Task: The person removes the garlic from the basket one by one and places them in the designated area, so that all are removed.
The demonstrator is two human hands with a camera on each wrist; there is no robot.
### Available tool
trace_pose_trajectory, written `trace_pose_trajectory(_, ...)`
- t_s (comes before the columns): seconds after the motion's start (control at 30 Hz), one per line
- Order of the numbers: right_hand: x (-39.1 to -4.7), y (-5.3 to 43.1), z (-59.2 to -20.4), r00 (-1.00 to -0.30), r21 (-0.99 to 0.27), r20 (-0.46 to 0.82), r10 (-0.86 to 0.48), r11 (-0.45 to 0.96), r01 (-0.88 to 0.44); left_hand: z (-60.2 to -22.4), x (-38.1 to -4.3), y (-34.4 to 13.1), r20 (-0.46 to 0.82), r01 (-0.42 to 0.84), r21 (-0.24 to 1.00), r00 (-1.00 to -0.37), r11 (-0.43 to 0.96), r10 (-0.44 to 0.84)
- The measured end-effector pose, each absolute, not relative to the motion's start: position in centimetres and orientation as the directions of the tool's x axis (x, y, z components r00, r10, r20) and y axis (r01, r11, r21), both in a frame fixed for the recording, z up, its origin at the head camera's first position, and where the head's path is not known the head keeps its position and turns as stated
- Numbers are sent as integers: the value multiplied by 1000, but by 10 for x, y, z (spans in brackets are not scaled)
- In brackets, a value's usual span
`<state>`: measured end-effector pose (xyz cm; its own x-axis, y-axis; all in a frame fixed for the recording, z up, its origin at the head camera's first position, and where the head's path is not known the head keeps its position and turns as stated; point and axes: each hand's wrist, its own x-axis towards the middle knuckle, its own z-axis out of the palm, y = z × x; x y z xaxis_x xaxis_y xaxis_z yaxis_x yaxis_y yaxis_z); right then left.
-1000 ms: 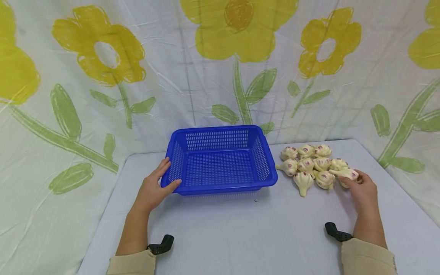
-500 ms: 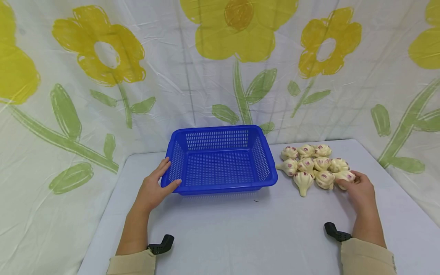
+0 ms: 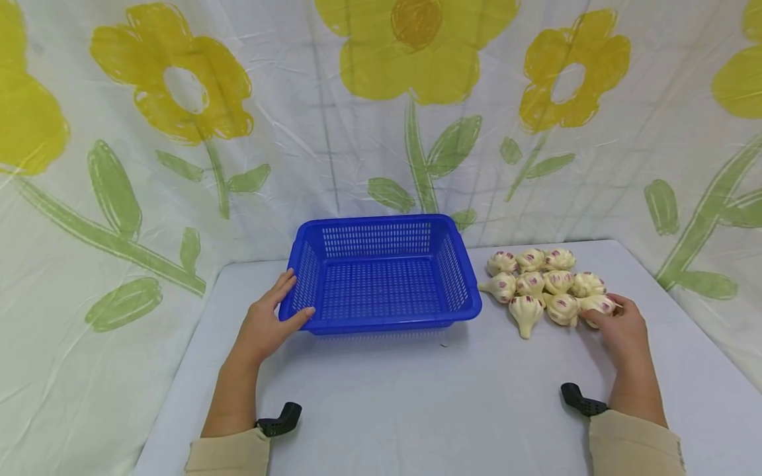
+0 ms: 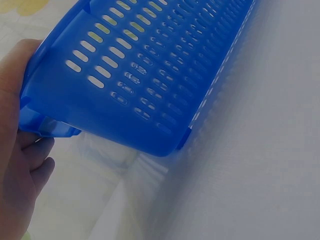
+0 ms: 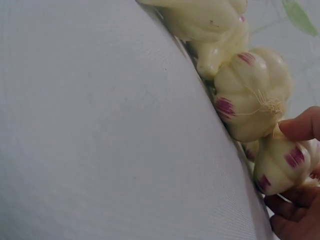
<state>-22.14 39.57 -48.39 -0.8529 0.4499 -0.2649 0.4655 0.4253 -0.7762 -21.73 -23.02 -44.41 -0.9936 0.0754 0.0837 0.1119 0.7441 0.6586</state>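
Note:
A blue plastic basket (image 3: 387,325) with slotted walls stands empty at the back middle of the table. At its near left corner my left hand (image 3: 262,330) grips the rim, the thumb over the top. In the left wrist view, fingers (image 4: 42,170) curl below the rim of the basket (image 4: 100,112). My right hand (image 3: 626,337) pinches a garlic bulb (image 3: 598,305) at the right front of a close group of garlic bulbs (image 3: 558,283). The right wrist view has this garlic bulb (image 5: 281,165) between thumb and fingers, low at the table and against its neighbour (image 5: 255,95).
The table (image 3: 417,410) has a white cover. Behind it hangs a white cloth (image 3: 286,165) printed with yellow flowers. A single garlic bulb (image 3: 526,314) at the front of the group points its stem toward me. A small dark speck (image 3: 444,345) lies before the basket.
The garlic bulb in my right hand has turned, its stem no longer pointing left, and come down beside the others. My right hand has shifted slightly left. The left hand keeps its place.

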Motion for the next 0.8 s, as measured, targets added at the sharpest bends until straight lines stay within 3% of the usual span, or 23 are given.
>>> trace_pose_trajectory(0.8,-221,391,-480,-865,-793,-241,441,424,437,-446,-219,-232,88,120,659,-993,743,83)
